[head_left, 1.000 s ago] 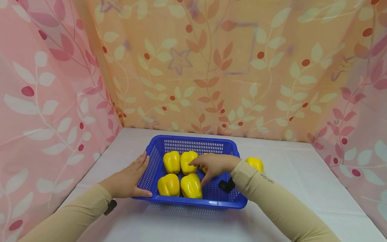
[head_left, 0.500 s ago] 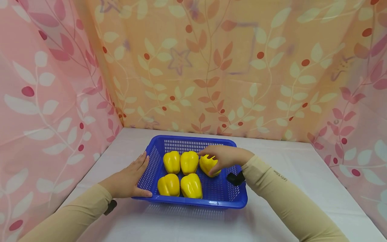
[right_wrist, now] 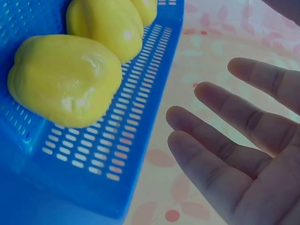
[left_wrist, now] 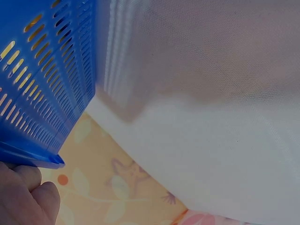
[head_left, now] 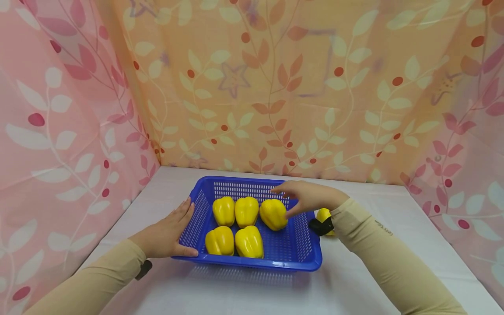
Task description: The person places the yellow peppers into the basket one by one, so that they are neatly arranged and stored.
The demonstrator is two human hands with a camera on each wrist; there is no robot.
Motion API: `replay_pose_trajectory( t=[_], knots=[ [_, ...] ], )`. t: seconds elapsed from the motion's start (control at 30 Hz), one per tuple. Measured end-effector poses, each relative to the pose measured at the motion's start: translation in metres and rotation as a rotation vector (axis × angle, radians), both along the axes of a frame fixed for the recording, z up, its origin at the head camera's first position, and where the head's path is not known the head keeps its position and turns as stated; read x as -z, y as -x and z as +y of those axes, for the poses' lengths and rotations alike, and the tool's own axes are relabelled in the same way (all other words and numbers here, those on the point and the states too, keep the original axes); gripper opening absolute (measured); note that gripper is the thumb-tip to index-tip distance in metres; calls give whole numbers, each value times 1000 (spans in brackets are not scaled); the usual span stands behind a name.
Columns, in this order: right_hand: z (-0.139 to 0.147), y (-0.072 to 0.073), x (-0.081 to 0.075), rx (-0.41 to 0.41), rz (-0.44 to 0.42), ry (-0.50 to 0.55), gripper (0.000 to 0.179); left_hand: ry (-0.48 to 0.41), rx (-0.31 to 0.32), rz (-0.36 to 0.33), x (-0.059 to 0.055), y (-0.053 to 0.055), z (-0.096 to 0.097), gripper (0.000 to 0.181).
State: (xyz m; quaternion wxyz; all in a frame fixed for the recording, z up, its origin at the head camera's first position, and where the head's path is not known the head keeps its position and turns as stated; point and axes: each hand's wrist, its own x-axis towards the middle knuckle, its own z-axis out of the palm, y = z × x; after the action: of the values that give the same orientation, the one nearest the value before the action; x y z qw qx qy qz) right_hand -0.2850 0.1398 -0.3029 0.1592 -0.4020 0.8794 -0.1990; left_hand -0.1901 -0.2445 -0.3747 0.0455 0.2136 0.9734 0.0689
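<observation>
Several yellow bell peppers (head_left: 249,242) sit in a blue plastic basket (head_left: 252,265), two in its front row and three at the back. My left hand (head_left: 167,229) rests against the basket's left side in the head view, its fingers straight along the wall and the thumb at the front left corner. Over the basket's back right part, my right hand (head_left: 309,196) is spread and holds nothing. Its thumb tip is close beside the back right pepper (head_left: 274,214). The right wrist view shows the loose fingers (right_wrist: 234,103) apart from the basket rim.
Another yellow pepper (head_left: 323,215) lies on the white tablecloth (head_left: 378,245) right of the basket, partly hidden by the right wrist and its black strap (head_left: 320,226). Patterned curtains (head_left: 275,87) enclose the table at the back and both sides.
My right hand has drawn back up and right from the back right pepper, which now shows fully in the basket. The left hand and basket have stayed put.
</observation>
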Motion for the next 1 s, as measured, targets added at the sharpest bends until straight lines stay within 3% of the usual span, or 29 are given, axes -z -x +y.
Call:
replay_pose_trajectory(
  t=[0.43, 1.0],
  knots=[
    [31, 3, -3, 73, 3, 73, 72, 13, 2, 10, 1, 1, -1, 122],
    [87, 6, 10, 207, -7, 123, 74, -10, 19, 10, 0, 0, 0, 121]
  ],
)
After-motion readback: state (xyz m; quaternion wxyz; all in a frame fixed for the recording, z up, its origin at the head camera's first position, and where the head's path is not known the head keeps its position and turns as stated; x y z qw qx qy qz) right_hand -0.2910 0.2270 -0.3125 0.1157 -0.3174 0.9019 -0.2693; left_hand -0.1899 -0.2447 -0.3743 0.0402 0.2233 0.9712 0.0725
